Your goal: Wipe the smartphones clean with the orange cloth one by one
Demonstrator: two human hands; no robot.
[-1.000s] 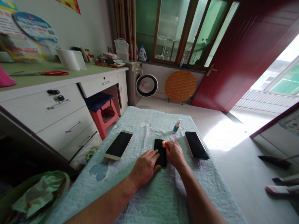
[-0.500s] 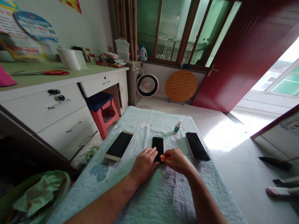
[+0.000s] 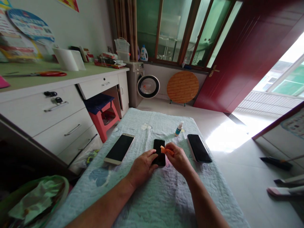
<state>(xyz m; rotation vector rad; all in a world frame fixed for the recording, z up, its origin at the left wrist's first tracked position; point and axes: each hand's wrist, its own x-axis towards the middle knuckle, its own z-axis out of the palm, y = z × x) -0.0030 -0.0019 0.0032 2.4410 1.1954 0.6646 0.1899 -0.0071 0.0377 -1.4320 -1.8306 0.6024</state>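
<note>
Black phone: lies face up (image 3: 161, 158) mid-width on the quilted cover (image 3: 154, 199), well inside its edges.
Left hand: fingers (image 3: 143, 163) outstretched over the black phone's left edge.
Right hand: fingers (image 3: 177, 158) pinching an orange cloth (image 3: 167, 151) at the phone's right side.
Cover edges: gold-framed phone (image 3: 120, 148) near the left one, pinkish-sided phone (image 3: 199, 148) close to the right.
Room: bare stretches of cover separate the black phone from both others.
Lettering: blue label on the spray bottle (image 3: 179, 129), too small to read; print on the round fan (image 3: 30, 25) blurred.
Green bin: its rim (image 3: 64, 190) surrounds crumpled white paper (image 3: 35, 199).
</note>
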